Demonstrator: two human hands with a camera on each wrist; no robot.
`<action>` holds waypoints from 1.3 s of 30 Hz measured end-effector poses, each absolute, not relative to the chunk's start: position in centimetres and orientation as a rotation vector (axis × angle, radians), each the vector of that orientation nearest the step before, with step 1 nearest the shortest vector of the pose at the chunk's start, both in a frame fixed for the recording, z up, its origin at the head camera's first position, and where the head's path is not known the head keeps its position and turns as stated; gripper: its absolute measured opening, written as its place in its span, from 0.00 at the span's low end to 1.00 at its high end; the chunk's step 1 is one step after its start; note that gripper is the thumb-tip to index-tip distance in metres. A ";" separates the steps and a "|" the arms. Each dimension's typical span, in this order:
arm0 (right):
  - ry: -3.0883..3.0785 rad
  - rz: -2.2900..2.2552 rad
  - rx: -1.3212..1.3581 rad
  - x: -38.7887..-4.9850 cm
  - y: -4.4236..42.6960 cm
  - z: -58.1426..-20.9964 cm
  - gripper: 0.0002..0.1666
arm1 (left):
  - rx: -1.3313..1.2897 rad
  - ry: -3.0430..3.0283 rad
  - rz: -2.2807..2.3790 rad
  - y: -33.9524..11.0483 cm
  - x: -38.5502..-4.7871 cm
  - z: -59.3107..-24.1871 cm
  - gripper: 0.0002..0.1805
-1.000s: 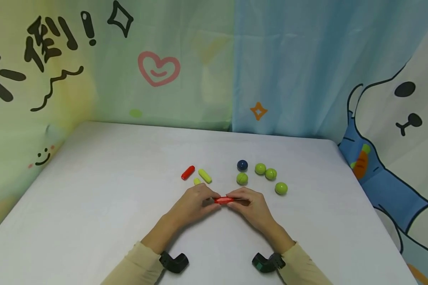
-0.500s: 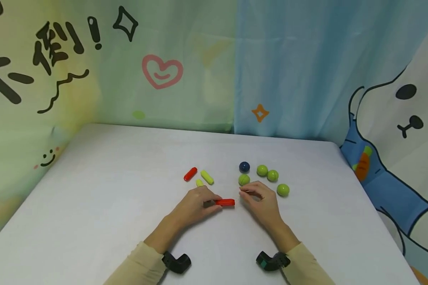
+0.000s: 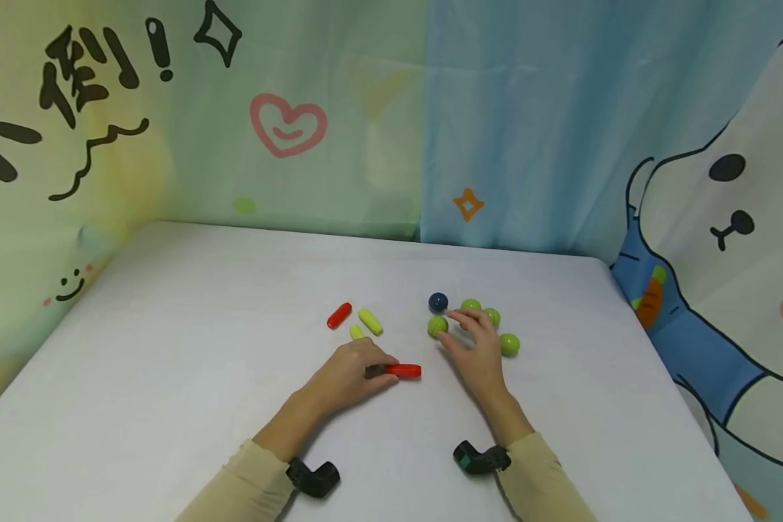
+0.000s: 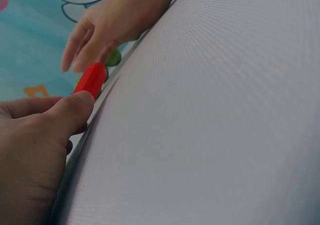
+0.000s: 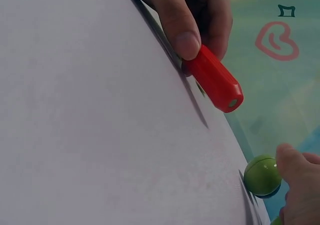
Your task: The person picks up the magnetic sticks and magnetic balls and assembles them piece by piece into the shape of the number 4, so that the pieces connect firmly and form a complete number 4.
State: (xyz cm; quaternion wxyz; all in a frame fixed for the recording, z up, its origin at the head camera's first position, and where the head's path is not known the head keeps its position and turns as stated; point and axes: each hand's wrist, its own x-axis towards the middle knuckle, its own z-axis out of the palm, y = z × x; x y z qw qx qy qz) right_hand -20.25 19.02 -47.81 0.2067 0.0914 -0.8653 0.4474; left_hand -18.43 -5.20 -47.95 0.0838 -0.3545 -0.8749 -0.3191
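Note:
My left hand [image 3: 352,370] pinches one end of a short red rod [image 3: 404,371] between thumb and fingers, low over the white table. In the right wrist view the free end of the red rod [image 5: 215,80] carries a small round pale spot. Farther right, my right hand [image 3: 476,351] reaches to a green ball [image 3: 438,325], thumb and fingers spread at its right side. The right wrist view has the thumb at the edge of the green ball [image 5: 262,175]; whether it touches cannot be told. Just behind sits a dark blue ball [image 3: 438,302].
More green balls [image 3: 510,344] lie beside and partly behind my right hand. Another red rod [image 3: 339,315] and two yellow-green rods [image 3: 370,321] lie beyond my left hand, one partly covered by it. A printed curtain [image 3: 339,188] hangs behind the white table [image 3: 202,326].
Both hands were at the red rod; my right hand has let go and moved away to the green ball. My left hand still holds the rod in about the same place.

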 end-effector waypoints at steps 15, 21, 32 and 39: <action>-2.546 1.105 0.335 -20.8 18.4 -47.6 0.21 | -1.089 -2.557 -0.780 -5.6 -18.9 -47.7 0.12; -2.538 1.084 0.370 -20.9 18.3 -47.5 0.17 | -1.082 -2.535 -0.730 -5.6 -19.0 -47.5 0.11; -2.609 1.154 0.326 -20.3 18.2 -47.7 0.22 | -1.086 -2.503 -0.707 -5.5 -18.8 -47.5 0.11; -2.631 1.189 0.400 -18.5 18.6 -48.0 0.21 | -1.075 -2.524 -0.701 -5.2 -18.6 -47.9 0.11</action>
